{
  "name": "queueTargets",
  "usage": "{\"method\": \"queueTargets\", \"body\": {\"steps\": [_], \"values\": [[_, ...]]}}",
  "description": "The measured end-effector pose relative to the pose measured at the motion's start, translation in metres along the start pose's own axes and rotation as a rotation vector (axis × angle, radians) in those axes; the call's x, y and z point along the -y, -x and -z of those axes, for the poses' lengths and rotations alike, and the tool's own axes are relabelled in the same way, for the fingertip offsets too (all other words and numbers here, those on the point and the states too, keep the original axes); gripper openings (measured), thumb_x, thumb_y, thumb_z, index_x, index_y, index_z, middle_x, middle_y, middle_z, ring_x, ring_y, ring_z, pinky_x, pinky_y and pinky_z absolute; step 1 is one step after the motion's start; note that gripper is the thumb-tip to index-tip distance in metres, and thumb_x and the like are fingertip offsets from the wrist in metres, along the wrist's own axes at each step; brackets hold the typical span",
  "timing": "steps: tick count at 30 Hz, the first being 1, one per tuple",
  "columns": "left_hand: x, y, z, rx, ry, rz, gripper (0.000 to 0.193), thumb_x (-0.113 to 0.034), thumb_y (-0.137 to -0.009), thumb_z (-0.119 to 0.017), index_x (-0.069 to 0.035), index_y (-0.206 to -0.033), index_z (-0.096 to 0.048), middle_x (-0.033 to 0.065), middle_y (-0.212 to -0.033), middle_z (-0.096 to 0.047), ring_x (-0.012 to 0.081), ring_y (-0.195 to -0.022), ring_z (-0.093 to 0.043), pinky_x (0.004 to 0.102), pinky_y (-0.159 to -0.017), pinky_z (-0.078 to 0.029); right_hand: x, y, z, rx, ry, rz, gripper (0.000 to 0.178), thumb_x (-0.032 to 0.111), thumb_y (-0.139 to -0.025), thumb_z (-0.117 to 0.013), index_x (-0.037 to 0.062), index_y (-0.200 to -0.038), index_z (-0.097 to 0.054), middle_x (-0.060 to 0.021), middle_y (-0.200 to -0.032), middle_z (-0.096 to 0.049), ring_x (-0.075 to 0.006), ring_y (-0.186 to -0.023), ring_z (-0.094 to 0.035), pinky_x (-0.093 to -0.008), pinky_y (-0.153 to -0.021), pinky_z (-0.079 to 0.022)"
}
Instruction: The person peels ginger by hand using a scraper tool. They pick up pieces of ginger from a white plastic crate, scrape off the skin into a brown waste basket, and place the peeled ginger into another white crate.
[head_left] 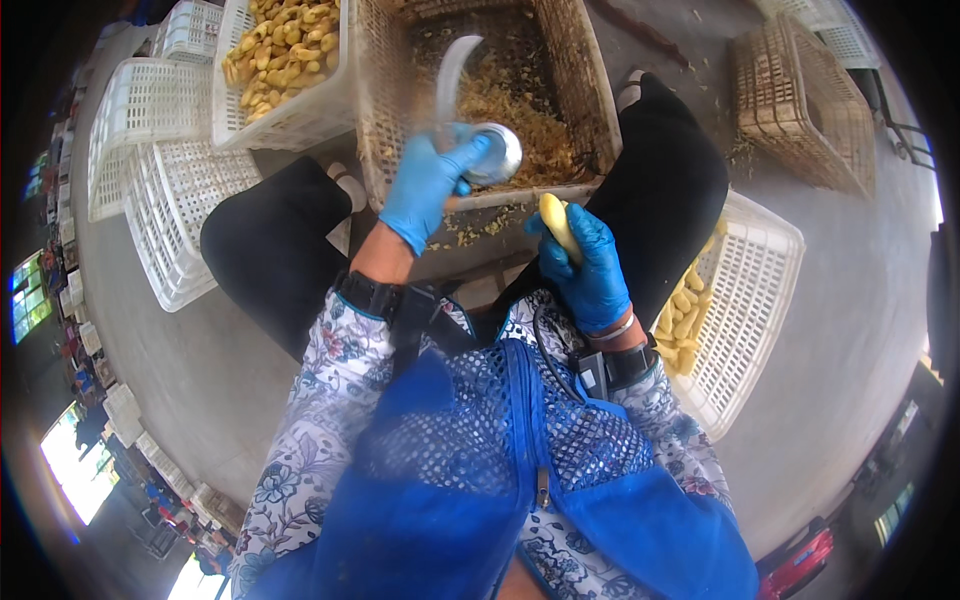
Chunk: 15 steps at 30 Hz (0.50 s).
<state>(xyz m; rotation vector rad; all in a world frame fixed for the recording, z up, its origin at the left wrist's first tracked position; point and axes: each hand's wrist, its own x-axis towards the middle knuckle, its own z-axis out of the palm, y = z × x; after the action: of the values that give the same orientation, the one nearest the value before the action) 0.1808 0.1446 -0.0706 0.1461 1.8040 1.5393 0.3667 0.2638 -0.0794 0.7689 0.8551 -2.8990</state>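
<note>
My left hand (425,185), in a blue glove, is closed round a curved white tool (493,155). The tool has a thick, round pale end by the thumb, and its blurred, blade-like arc rises above the fist. My right hand (587,262), gloved in blue too, grips a smooth yellow elongated fruit (558,228) whose upper end sticks out past the fingers. The two hands are apart, just on my side of a dirty crate (480,200). Shredded yellow-brown peelings (545,130) lie in that crate.
At the upper left a white crate (228,122) holds many yellow-brown fruits (285,50). By my right leg, another white crate (755,290) contains paler yellow pieces (685,315). Several white crates (150,105) stand at the left. A stained crate (800,110) is at the far right.
</note>
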Motion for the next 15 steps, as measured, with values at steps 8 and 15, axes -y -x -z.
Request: {"method": "queueTargets", "body": {"steps": [8,15], "values": [[0.022,0.003,0.004,-0.151,-0.049,0.034,0.029,-0.027,-0.083,-0.070,-0.001,-0.096,-0.065,0.0034,-0.066,-0.060,0.0064,-0.044,-0.048,0.0203,-0.038,-0.036,0.005,0.002,-0.015,-0.184,0.240,0.153,0.032,0.034,-0.094,-0.050,0.0042,-0.098,-0.062,0.0038,-0.067,-0.049,-0.0052,-0.055,-0.039,-0.0185,-0.051,-0.031],[-0.009,0.025,-0.025,-0.073,-0.152,-0.324,0.026,-0.021,-0.086,-0.068,-0.001,-0.102,-0.061,0.0019,-0.070,-0.060,0.0089,-0.054,-0.054,0.0236,-0.045,-0.042,0.009,0.002,-0.003,0.044,-0.358,-0.157,0.048,0.043,-0.098,-0.038,-0.0016,-0.101,-0.053,0.0031,-0.057,-0.039,-0.0061,-0.045,-0.034,-0.0191,-0.045,-0.031]]}}
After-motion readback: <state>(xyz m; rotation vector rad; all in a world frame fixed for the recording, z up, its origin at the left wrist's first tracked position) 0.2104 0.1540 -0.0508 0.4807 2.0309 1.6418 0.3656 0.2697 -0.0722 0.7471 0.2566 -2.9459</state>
